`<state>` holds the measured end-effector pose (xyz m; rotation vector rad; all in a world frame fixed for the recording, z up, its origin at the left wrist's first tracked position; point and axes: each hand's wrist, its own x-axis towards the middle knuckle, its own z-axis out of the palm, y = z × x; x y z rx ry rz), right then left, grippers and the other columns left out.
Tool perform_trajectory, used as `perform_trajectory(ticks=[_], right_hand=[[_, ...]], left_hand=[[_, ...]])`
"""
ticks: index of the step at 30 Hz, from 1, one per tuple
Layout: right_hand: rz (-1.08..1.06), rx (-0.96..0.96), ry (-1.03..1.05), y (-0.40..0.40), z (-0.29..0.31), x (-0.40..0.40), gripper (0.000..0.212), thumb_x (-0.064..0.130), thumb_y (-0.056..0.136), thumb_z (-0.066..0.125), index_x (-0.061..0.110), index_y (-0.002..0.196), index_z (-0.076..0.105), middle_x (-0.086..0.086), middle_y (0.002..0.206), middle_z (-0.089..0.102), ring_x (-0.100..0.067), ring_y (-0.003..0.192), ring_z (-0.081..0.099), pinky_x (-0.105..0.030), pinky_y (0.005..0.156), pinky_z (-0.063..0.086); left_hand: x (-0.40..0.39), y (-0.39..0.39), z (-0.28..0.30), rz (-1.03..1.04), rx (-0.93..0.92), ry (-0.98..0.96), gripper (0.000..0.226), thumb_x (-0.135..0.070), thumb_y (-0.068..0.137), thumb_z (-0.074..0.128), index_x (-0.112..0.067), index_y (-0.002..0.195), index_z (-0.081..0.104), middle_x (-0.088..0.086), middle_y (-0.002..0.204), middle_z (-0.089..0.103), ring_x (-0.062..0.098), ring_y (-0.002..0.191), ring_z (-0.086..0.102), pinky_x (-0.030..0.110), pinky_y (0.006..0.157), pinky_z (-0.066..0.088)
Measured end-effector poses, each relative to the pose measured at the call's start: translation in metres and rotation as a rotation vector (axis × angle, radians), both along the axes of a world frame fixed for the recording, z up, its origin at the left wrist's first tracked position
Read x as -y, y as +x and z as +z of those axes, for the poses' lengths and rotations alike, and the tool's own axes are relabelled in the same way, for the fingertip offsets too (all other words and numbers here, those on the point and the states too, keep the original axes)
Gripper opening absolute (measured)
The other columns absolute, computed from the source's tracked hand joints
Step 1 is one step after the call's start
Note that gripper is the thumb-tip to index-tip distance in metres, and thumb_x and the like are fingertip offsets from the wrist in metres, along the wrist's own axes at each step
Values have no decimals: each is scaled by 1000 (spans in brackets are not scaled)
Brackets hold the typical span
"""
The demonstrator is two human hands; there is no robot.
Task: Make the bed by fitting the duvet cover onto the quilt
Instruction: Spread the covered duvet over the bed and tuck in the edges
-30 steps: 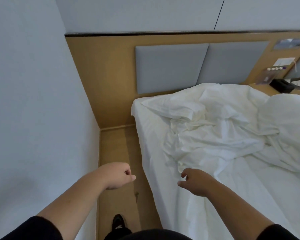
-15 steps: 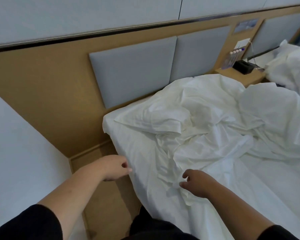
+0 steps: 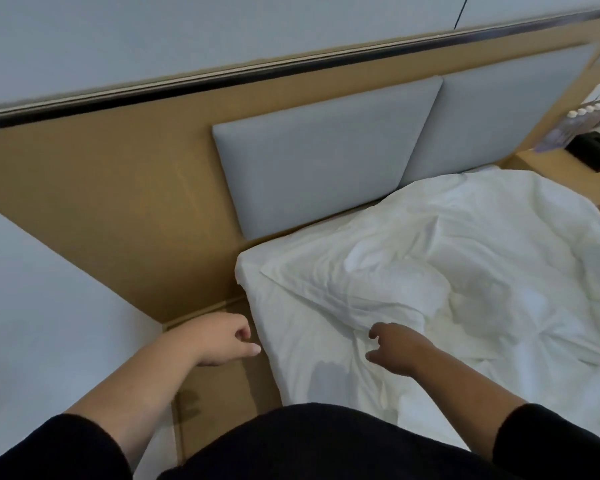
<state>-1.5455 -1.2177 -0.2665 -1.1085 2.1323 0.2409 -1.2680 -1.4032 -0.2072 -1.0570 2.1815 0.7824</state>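
A crumpled white duvet cover and quilt (image 3: pixel 447 271) lie heaped over the head end of the bed; I cannot tell the two apart. A flat corner of the white bedding (image 3: pixel 291 271) points toward the bed's near left corner. My right hand (image 3: pixel 395 346) hovers just above the wrinkled fabric near the bed's left side, fingers loosely curled and holding nothing. My left hand (image 3: pixel 222 337) hangs over the gap beside the bed, close to the mattress edge (image 3: pixel 267 323), fingers loosely curled and empty.
A tan wooden wall panel with two grey padded headboard cushions (image 3: pixel 319 150) stands behind the bed. A narrow wooden floor strip (image 3: pixel 215 393) runs between the bed and the white wall (image 3: pixel 49 323). A bedside shelf (image 3: pixel 568 168) with small bottles and a dark box sits at the far right.
The view has swung closer to the head of the bed. Both hands have moved forward toward the bedding's near corner; the right hand's fingers have opened slightly. Neither hand has taken hold of anything.
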Motion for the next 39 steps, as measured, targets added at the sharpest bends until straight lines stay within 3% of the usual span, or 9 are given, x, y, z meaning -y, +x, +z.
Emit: perform_trajectory(ticks=[10,16,18,22,24,27,31,36,39], right_hand=[[-146,-122,106,-57,-60,72,72,42,87,64,27,150,33,-3,150,40,-26,133,45,-42,105,45],[-379,-228,294,-113,-113,111,102,49,79,72,30,155,7,-4,161,12,-29,148,17,-58,118,15],[-394,-248,361,-124,-131,124,89,45,86,65,33,155,11,-4,163,12,-29,151,12,-62,118,6],[-635,-223,150,-129,-146,162,34,22,98,39,23,128,56,-5,130,61,-27,120,56,-40,105,38],[-849,-86,8,-125,-129,191,29,22,98,43,18,119,63,-9,118,67,-31,106,61,-35,85,45],[-1010,72,-269,-111,-78,228,24,23,96,51,16,109,71,-4,111,69,-26,103,62,-34,85,47],[-1089,328,-501,-68,-5,244,17,19,93,58,24,82,70,4,92,72,-17,91,66,-28,78,51],[-1260,355,-709,-17,16,206,8,33,93,65,27,98,67,15,91,66,-7,86,61,-32,84,49],[-1049,6,-721,33,2,174,68,63,81,67,30,137,47,12,130,56,-9,120,52,-32,106,38]], left_hand=[[131,-99,-64,-214,59,104,35,-66,86,58,-37,106,62,-17,104,62,5,95,59,31,89,53],[233,-159,-109,-466,172,117,32,-61,90,55,-34,105,63,-14,108,65,8,99,60,32,91,52],[258,-180,-120,-592,207,129,36,-57,94,53,-29,113,62,-9,116,65,13,105,60,32,92,49],[282,-219,-138,-821,144,90,42,-50,99,49,-24,132,54,0,135,56,20,122,54,31,96,42],[281,-228,-144,-877,-42,39,54,-53,96,50,-23,140,44,2,141,49,24,128,51,36,103,43],[252,-239,-143,-956,-492,-131,79,-63,78,48,-19,143,37,8,140,50,33,125,54,48,102,48],[215,-270,-114,-1057,-797,-225,76,-33,77,43,-17,150,29,13,139,46,38,123,46,51,106,35],[213,-303,-59,-1184,-509,-148,14,-32,89,48,-24,99,42,-5,90,56,24,80,58,36,64,43],[218,-317,-17,-1114,-373,-70,23,-49,90,51,-26,93,47,-11,84,54,19,80,57,34,65,44]])
